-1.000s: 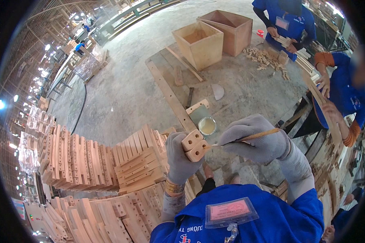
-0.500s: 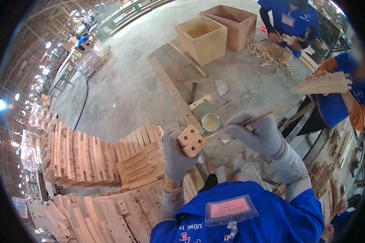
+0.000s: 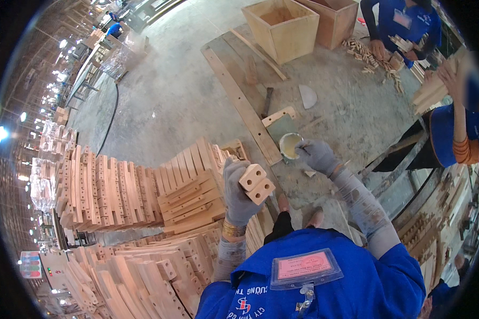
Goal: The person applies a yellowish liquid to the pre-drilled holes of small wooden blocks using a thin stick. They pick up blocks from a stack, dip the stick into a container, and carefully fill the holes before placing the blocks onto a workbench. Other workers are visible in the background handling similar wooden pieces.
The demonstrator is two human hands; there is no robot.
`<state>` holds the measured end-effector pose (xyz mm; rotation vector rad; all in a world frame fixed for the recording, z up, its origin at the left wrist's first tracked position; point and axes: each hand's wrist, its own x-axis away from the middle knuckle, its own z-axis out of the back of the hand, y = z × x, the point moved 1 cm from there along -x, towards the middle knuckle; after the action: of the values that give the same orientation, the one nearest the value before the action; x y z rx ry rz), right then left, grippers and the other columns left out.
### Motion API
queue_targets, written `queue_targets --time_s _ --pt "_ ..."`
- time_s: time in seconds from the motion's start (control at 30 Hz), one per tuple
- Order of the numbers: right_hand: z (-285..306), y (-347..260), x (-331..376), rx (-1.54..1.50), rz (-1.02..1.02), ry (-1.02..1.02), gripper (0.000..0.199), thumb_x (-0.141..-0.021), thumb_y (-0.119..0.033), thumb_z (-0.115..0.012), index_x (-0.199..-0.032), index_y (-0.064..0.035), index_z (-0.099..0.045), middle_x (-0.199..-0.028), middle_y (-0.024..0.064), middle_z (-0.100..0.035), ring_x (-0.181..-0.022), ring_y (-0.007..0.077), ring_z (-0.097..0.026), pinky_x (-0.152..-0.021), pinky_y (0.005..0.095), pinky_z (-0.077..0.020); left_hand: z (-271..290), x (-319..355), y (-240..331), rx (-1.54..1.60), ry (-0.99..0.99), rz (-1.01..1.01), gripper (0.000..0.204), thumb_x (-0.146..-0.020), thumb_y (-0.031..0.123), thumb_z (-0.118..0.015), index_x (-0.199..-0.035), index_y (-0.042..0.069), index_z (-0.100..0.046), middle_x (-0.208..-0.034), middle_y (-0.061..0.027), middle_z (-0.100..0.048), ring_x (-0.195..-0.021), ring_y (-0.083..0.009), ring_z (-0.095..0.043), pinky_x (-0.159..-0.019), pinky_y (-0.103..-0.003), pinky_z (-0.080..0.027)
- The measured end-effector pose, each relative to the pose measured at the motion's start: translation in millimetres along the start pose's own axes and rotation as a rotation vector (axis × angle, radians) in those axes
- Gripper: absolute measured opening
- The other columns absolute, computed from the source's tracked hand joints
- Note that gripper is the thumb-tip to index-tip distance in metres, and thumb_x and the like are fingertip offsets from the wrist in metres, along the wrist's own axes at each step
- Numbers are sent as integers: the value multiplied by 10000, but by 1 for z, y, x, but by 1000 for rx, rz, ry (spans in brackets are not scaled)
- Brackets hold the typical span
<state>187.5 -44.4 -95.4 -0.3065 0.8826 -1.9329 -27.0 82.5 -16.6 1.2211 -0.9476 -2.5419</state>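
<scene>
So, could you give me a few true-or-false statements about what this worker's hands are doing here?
1. The left hand holds a wooden block with two holes. True.
2. The right hand reaches to a small tin of pale glue on the floor. True.
3. Both hands are bare. False: both wear grey gloves.
4. The two big wooden boxes stand right beside the worker's feet. False: they stand far off, near another person in blue.
5. Stacked wooden parts lie to the worker's left. True.
</scene>
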Motion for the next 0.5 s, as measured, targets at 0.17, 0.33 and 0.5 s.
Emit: queue_targets --time_s 0.17,0.33,0.5 --pt "18 -11 11 -87 -24 -13 198 -849 -250 -560 -913 -90 -657 -797 130 -648 -731 312 -626 -661 382 -492 -3 2 -8 -79 -6 1 594 -643 116 -789 -1111 69 -426 -1055 -98 -523 -985 -258 -517 -1008 -496 -323" --pt "33 -13 27 -458 -126 88 187 -876 -186 -573 -916 -20 -648 -787 98 -661 -706 192 -643 -642 292 -497 -13 1 -9 -27 -40 52 580 -622 86 -783 -1090 66 -442 -1038 -101 -525 -934 -263 -508 -850 -394 -412" --pt "94 -79 33 -898 -208 232 153 -890 -89 -567 -924 49 -624 -757 34 -635 -720 71 -597 -624 214 -484 -16 1 -2 -119 -34 91 557 -598 72 -779 -1055 62 -461 -1008 -113 -519 -924 -286 -504 -830 -383 -421"
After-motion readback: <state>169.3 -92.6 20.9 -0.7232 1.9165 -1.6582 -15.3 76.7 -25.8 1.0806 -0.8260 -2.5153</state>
